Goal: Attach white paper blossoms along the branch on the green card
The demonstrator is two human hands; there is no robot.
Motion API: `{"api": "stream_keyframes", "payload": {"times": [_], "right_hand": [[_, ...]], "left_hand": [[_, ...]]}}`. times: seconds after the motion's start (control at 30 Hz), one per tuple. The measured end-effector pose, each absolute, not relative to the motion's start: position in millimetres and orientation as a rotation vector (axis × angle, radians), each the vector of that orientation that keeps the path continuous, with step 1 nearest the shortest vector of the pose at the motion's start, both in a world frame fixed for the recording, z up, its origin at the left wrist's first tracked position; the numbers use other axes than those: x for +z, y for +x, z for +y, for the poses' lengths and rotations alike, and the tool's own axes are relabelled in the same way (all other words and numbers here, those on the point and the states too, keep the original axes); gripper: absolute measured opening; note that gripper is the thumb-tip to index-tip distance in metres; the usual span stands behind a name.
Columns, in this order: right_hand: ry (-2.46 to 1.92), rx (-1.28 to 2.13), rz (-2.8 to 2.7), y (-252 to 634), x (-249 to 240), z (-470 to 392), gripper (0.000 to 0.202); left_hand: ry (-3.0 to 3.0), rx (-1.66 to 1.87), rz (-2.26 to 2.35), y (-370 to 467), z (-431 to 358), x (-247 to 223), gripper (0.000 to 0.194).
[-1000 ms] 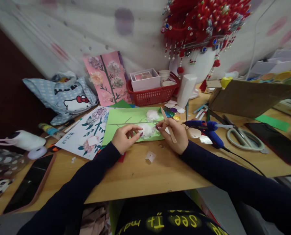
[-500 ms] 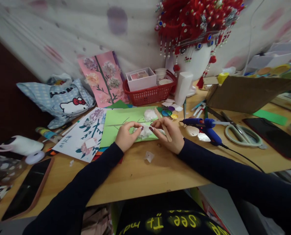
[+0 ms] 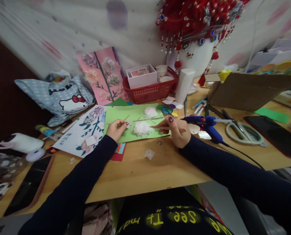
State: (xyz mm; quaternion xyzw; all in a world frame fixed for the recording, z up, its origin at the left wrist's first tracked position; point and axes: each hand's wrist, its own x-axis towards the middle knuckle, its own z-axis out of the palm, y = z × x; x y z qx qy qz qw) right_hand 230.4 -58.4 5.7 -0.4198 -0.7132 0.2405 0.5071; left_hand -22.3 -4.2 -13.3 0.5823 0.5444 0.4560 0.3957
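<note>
On the green sheet (image 3: 118,113), which has a drawn branch, lies a fluffy white flower (image 3: 142,128); a paler pink-white flower (image 3: 150,112) sits behind it. My right hand (image 3: 178,132) is closed round a flat wooden stick (image 3: 160,127), whose pointed tip is at the right edge of the white flower. To the left of that flower, my left hand (image 3: 116,129) pinches a small translucent white petal (image 3: 129,124). A loose petal piece (image 3: 149,154) rests on the bare wood nearer my body.
A blue glue gun (image 3: 209,128) with its cord lies right of my right hand, with scissors (image 3: 243,132) and a dark phone (image 3: 269,130) beyond. Small paint pots (image 3: 168,110) stand behind the green sheet. Further back is a red basket (image 3: 150,93). A painted flower sheet (image 3: 72,138) lies left.
My hands have drawn apart, leaving the white flower uncovered on the green sheet. The left moved left with a petal; the right shifted right and turned the stick toward the flower.
</note>
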Motion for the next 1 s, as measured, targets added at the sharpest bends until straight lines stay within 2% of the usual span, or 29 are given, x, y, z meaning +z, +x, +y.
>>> {"api": "stream_keyframes", "payload": {"times": [0.23, 0.43, 0.63, 0.87, 1.0], "right_hand": [[-1.120, 0.600, -1.684, 230.4, 3.4, -56.1, 0.070], [-1.112, 0.733, -1.695, 224.1, 1.5, -49.9, 0.071], [-1.047, 0.784, -1.652, 222.9, -7.7, -43.2, 0.063], [-1.022, 0.742, -1.538, 229.3, -1.7, -45.6, 0.060], [-0.889, 0.623, -1.786, 228.9, -2.0, -45.1, 0.051]], "left_hand": [[1.575, 1.061, 1.380, -29.1, -0.4, -14.4, 0.030], [1.624, 1.022, 1.392, -29.4, -0.6, -15.6, 0.037], [1.624, 1.046, 1.428, -32.0, 1.1, -18.8, 0.043], [1.686, 0.987, 1.401, -38.5, 3.8, -22.4, 0.044], [1.679, 1.040, 1.375, -34.6, -0.4, -24.6, 0.041]]}}
